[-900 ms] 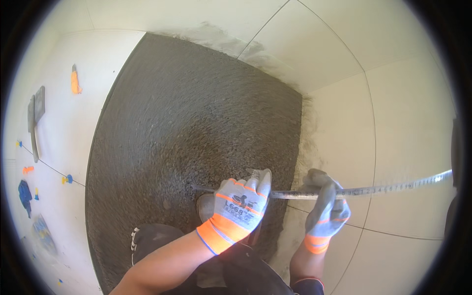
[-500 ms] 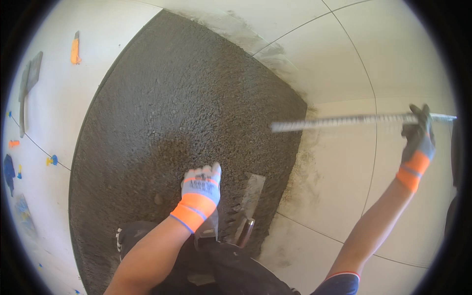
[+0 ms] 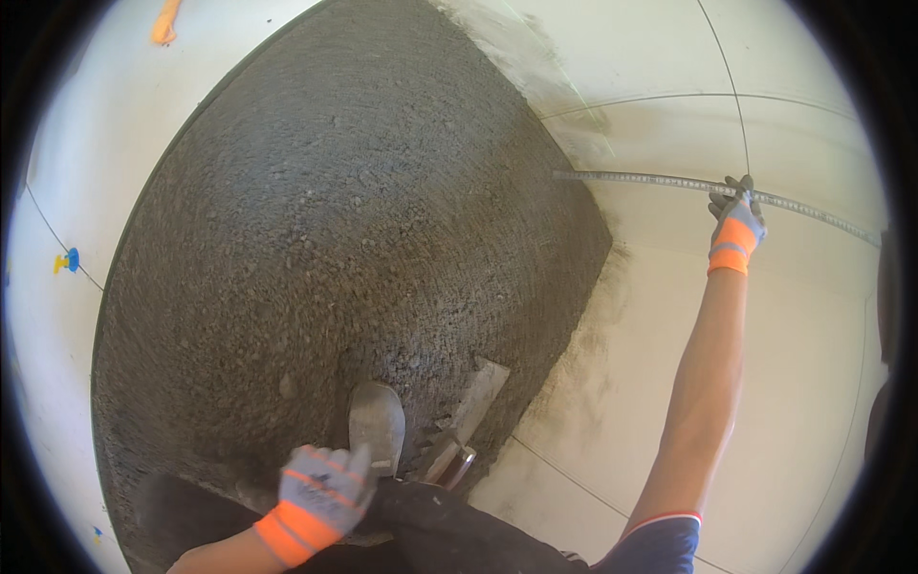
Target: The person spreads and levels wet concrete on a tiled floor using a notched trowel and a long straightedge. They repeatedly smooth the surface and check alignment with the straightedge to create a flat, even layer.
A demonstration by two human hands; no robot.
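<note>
My right hand [image 3: 736,210], in a grey glove with an orange cuff, reaches out to the right and grips a long graduated metal ruler [image 3: 650,179]. One end of the ruler points left over the edge of the dark grey mortar bed [image 3: 287,220]; the rest runs across pale tiles. My left hand [image 3: 327,486], gloved alike, is low by my knees with its fingers curled; the palm is hidden, as is anything in it. Just beside it lies a trowel with a rounded blade [image 3: 376,421]. A notched trowel [image 3: 481,394] rests on the mortar to the right.
Large pale tiles [image 3: 631,402] border the mortar on the right, smeared with grey along the joint. On the left a pale surface [image 3: 57,325] carries a blue and yellow spacer clip [image 3: 67,260]. An orange-handled tool [image 3: 165,24] is partly cut off at the top.
My left hand has drawn back from the mortar toward my knees, uncovering the rounded trowel. My right hand has shifted left and up in view with the ruler, which now looks steadier. The view has shifted.
</note>
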